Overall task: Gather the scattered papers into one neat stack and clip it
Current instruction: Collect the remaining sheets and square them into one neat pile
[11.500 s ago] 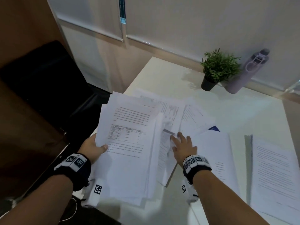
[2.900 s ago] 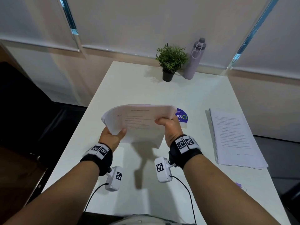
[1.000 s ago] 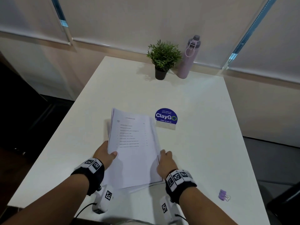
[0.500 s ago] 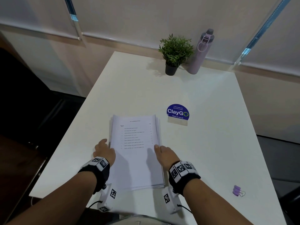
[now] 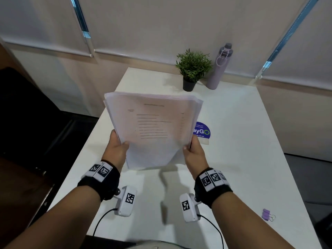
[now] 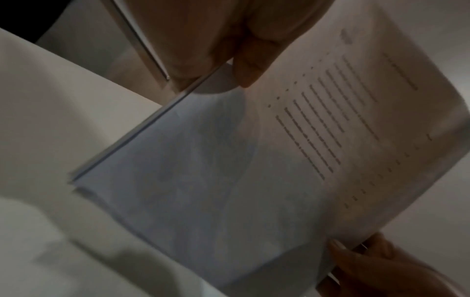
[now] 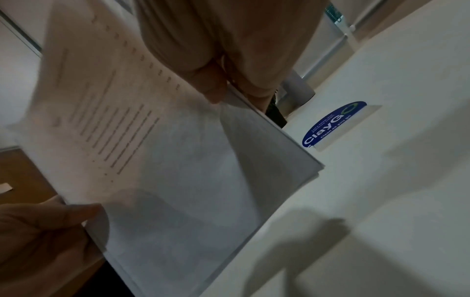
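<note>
My left hand (image 5: 116,148) sits at lower left of centre in the head view, thumb curled over the top sheet and fingers underneath, pinching the left edge of the stack of papers (image 5: 152,128). The left wrist view shows that thumb pressed on the page near the edge. The stack is lifted off the white bench (image 5: 242,159), tilted with its far edge raised, filling the middle of the frame; the printed top sheet faces me and the far edges of the sheets look slightly fanned. My right hand (image 5: 195,152), just right of centre, pinches the right edge the same way, thumb on top and fingers below.

Further right, a blue round sticker (image 5: 203,131) lies on the bench, partly hidden behind the stack. In the upper right stand a small potted plant (image 5: 193,69) and a lilac bottle (image 5: 220,67), close together. A purple binder clip (image 5: 267,214) lies at the lower right, well apart from the papers.
</note>
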### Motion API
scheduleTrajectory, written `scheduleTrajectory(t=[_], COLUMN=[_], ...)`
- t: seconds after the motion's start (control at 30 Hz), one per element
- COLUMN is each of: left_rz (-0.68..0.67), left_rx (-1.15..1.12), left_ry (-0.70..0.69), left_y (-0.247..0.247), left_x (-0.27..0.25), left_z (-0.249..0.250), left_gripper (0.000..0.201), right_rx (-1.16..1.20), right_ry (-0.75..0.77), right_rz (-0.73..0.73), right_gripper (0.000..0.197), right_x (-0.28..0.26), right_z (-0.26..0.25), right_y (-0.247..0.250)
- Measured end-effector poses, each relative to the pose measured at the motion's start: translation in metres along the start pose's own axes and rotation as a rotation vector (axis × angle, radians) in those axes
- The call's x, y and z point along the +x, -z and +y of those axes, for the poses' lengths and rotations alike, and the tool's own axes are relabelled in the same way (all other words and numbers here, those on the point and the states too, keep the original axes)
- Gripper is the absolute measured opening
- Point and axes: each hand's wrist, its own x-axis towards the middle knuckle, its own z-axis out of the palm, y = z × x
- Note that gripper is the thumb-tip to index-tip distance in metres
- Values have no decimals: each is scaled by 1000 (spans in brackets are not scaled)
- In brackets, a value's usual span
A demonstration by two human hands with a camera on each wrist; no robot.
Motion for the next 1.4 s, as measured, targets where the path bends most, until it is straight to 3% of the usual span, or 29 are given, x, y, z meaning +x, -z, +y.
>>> scheduleTrajectory(t=[0.1,0.27,0.37,0.43,0.5,0.57,0.63,0.73,1.03,1.23,1.4], left_rz=[-11,-6,46,43,16,5,3,-11,-59,-91,-32], left_rx=[-96,-116,-106,-130,-141,-142,-152,-147,-123,-139,-154], left_ry=[-19,-27,-111,-134,-137,-127,-111,-93,-138,-167,-146], left_y=[-1,-7,-9,-9,-7,-5,-3,-1,0,-1,-1], left_x=[-5,-17,-18,-16,-14,-12,-10,-8,-4,-5,-1], left_z=[-9,-16,-4,5,10,11,11,11,15,15,11], left_gripper=[49,41,33,26,21,23,28,32,39,37,22], right_rx=[61,131,160,117,-67,-423,-805,-1044,-1272,-1261,-1253], right_ry=[24,37,150,308,517,695,780,836,773,819,800], right_rz=[22,23,53,86,137,220,295,206,-212,-238,-145], right_gripper=[42,58,55,64,72,71,67,66,72,73,72], right_x=[-4,-11,-12,-14,-17,-18,-22,-33,-46,-48,-38], right_z=[-2,-8,-33,-56,-77,-90,-100,-114,-122,-118,-110], right_y=[-4,-4,0,4,6,4,-2,-16,-63,-66,-53])
